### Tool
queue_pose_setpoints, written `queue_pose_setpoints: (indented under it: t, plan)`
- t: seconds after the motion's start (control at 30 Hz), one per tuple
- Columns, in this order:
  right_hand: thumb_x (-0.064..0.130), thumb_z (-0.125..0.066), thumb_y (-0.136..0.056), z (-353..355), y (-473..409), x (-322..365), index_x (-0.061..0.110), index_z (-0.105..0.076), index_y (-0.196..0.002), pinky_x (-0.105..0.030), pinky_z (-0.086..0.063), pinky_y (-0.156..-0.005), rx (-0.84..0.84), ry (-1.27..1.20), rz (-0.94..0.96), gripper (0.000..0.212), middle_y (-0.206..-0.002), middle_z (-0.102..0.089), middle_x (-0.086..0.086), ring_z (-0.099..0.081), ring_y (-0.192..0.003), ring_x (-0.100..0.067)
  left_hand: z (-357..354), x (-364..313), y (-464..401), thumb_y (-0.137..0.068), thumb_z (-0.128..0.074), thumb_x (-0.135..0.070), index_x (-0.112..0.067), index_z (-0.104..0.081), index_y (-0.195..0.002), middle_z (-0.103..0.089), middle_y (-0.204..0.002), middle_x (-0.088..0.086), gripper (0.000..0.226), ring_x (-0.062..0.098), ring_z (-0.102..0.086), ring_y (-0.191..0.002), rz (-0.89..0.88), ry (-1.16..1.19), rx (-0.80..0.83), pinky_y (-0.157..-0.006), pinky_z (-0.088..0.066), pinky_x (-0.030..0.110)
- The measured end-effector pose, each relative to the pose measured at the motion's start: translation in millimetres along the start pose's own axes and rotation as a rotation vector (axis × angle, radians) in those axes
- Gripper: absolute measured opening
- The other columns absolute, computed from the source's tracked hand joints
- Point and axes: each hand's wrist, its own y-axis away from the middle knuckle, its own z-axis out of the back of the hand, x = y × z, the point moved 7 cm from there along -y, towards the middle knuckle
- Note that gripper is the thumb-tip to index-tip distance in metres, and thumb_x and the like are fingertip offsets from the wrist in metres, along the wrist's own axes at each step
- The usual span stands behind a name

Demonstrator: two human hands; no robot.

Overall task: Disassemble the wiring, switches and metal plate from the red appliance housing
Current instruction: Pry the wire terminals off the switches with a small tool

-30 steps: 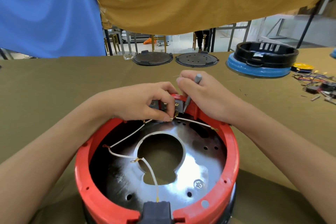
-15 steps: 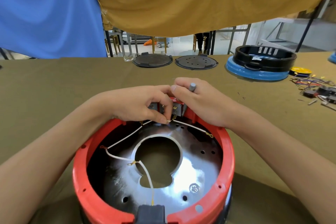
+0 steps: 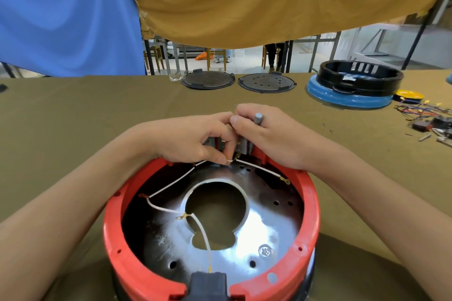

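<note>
An olive-green table carries the red appliance housing at its near edge, open side up. Inside lies the shiny metal plate with a large round cut-out, and white wires run across it toward the far rim. At that rim sit the switches, partly hidden by fingers. The left hand pinches a white wire end just beside the switches. The right hand curls round a grey tool handle, possibly a screwdriver, its tip hidden. Farther back rest two dark round lids, a black ring on a blue base and loose coloured wiring
</note>
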Motion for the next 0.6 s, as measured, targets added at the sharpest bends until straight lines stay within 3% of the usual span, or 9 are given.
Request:
queue_pose_setpoints:
  t: [0.33, 0.6]
  plan:
    - [0.023, -0.045, -0.104, -0.5, -0.3, 1.5, -0.001, -0.048, -0.082, -0.035, -0.035, -0.067, 0.021, 0.042, -0.001, 0.033, -0.076, -0.046, -0.004, -0.038, -0.069, -0.011, 0.2, -0.2, -1.5, -0.086, -0.072, -0.004, -0.019, -0.066, -0.08, -0.05, -0.1, -0.026, 0.017, -0.008, -0.05, -0.096, -0.002, 0.049, 0.022, -0.087, -0.035, 0.006]
    - [0.024, -0.044, -0.104, 0.5, 2.2, 2.9, 0.0, -0.046, -0.08, -0.036, -0.036, -0.068, 0.016, 0.027, 0.016, 0.034, -0.076, -0.045, -0.003, -0.038, -0.069, -0.012, 0.2, 3.2, -2.0, -0.087, -0.072, -0.006, -0.022, -0.066, -0.081, -0.047, -0.102, -0.03, 0.018, 0.001, -0.05, -0.103, 0.006, 0.045, 0.026, -0.093, -0.039, 0.014]
